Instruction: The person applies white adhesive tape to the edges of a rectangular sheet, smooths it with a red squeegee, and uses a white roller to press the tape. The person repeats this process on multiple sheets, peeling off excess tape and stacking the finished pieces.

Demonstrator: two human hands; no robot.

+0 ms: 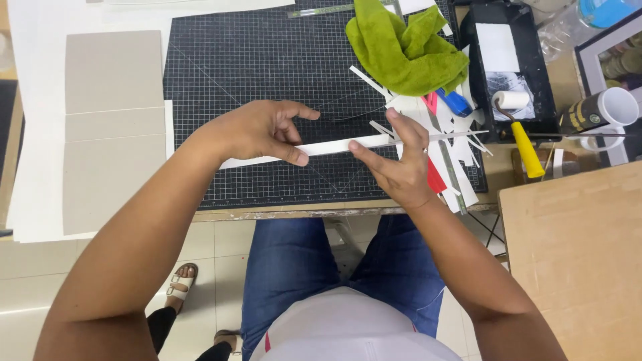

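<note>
A long white paper strip [334,146] is held level just above a black gridded cutting mat [254,60]. My left hand [257,130] pinches the strip near its middle between thumb and fingers. My right hand [398,160] grips the strip further right, thumb under it and fingers over. The strip's left end reaches toward the mat's left edge.
Grey boards [110,127] lie on white sheets at left. A green cloth [401,47], paper offcuts [455,167], a blue cutter [456,102], a black tray [511,67] with a yellow-handled roller [525,144], a white cup [615,107] and a brown board [575,254] sit at right. Another person's sandalled foot [180,281] is below.
</note>
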